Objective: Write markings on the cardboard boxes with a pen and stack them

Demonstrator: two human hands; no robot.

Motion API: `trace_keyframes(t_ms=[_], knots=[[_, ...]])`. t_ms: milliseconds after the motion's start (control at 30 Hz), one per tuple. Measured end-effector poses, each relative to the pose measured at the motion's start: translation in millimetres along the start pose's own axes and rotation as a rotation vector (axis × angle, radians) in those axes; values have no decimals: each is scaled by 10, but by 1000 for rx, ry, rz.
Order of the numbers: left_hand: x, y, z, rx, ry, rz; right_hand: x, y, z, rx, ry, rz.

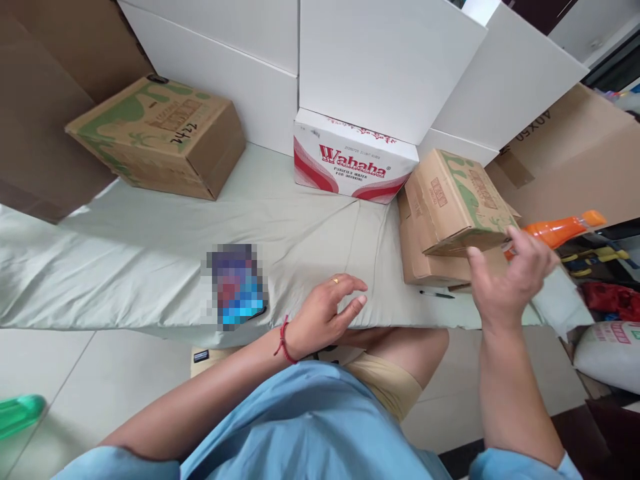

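My left hand [327, 313], with a ring and a red string bracelet, hovers over or rests at the front edge of the cloth-covered table [320, 247]. Its fingers are loosely bent, thumb apart, holding nothing. At the right, my right hand [513, 280] is raised beside a stack of cardboard boxes, close to the upper box [457, 200]. Thumb and index finger stand apart; the other fingers curl. Behind those fingers lies an orange bottle [557, 231], partly hidden; whether the hand touches it is unclear. A dark pen [437, 294] lies left of that hand.
A blurred-out phone-like object [240, 283] lies left of my left hand. Further back are a white-and-red Wahaba-type water carton [350, 160] and a green-printed cardboard box [175, 137]. White panels [380, 60] stand behind. A large carton [575, 153] and a white sack [610, 357] are at right.
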State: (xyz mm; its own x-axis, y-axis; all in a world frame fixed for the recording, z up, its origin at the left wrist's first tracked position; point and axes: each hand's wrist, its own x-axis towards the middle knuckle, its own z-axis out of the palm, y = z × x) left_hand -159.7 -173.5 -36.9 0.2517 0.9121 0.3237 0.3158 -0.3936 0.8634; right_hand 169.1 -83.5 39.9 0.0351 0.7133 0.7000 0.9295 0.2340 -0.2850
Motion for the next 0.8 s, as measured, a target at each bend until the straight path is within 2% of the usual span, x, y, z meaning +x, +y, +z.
trace_keyframes(t_ms=[67, 167, 267, 433, 567, 700, 800], knots=[[-16, -13, 131, -25, -69, -8, 193, -25, 66, -103, -169, -204], [-120, -49, 198, -34, -130, -52, 366, 83, 264, -182, -302, -254], [-268, -108, 100, -19, -120, -135, 355, 250, 429, -229, -249, -195], [-550, -213, -139, 26, -11, -356, 330, 368, 588, -194, -163, -167], [-742, -240, -175, 25, 74, -465, 501, 402, 738, -173, -192, -183], [-883, -202, -179, 65, 105, -546, 738, 487, 905, -164, -221, -170], [-983, -172, -331, 149, 187, -535, 874, 474, 970, -132, -237, -159]])
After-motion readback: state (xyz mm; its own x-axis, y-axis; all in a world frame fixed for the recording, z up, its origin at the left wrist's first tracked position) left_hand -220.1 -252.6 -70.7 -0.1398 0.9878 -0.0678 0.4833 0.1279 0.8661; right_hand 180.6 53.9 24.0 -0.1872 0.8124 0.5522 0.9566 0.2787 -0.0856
